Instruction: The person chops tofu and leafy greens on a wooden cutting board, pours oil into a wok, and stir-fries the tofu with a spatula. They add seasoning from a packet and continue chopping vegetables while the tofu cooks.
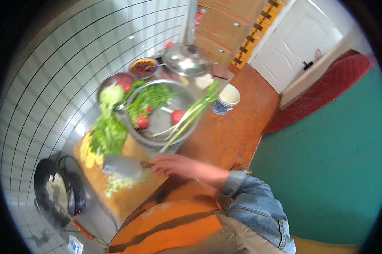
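Observation:
My right hand (170,165) grips the handle of a cleaver (122,166), its broad blade over the wooden cutting board (132,198). Chopped pale green vegetable (118,184) lies beside the blade on my side. At the board's far end are leafy greens (108,135) and yellow slices (88,150), perhaps potato. The blade and hand are slightly blurred. My left hand is out of view.
A large metal basin (157,127) holds herbs, tomatoes (177,116) and green onions (191,116). Left of the board stands a wok (45,197) with pale food and a spatula (83,229). Behind are a lidded pot (184,60) and sauce bowl (143,68). A bucket (229,95) stands on the floor.

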Motion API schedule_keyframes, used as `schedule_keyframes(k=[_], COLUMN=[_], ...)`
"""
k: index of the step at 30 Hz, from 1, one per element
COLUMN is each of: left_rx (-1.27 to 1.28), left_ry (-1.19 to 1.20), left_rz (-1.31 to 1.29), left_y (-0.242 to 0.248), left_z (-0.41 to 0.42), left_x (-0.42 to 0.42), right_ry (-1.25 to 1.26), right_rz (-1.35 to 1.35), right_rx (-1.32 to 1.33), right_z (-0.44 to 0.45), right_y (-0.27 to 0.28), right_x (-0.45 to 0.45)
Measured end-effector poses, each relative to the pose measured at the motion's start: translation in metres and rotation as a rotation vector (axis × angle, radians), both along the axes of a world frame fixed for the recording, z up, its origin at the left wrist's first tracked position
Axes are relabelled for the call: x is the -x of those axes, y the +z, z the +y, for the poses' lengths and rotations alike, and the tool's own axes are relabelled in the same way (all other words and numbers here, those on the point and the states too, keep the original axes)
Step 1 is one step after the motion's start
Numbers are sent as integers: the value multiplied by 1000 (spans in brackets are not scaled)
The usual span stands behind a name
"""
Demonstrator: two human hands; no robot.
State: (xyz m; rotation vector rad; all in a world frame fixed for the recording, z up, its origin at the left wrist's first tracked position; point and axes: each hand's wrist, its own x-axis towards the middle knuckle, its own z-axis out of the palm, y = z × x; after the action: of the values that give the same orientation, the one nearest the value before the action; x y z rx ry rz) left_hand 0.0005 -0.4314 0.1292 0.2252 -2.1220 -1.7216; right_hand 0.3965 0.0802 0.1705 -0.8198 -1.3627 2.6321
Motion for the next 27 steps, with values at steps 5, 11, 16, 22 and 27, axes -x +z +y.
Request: schedule_keyframes(k=[5,11,16,22,27], left_rx=[-118,-400,-171,-141,452], left_ry=[-423,-1073,-1528,-1780,-1846], left_rz=[391,33,139,-81,453], left_y=[141,172,126,81,93], left_z=[274,585,785,1022,1197], left_x=[-148,-340,-473,-648,-830], right_ry=[-412,-659,-810,-1036,-1198], right_rz=[-52,35,62,-97,-115], right_rx=[-137,-48,-41,-14,-47], right_z=[97,171,290,465,561], right_y=[6,5,-17,-49,-27], right_x=[-241,-383,-469,-615,-775])
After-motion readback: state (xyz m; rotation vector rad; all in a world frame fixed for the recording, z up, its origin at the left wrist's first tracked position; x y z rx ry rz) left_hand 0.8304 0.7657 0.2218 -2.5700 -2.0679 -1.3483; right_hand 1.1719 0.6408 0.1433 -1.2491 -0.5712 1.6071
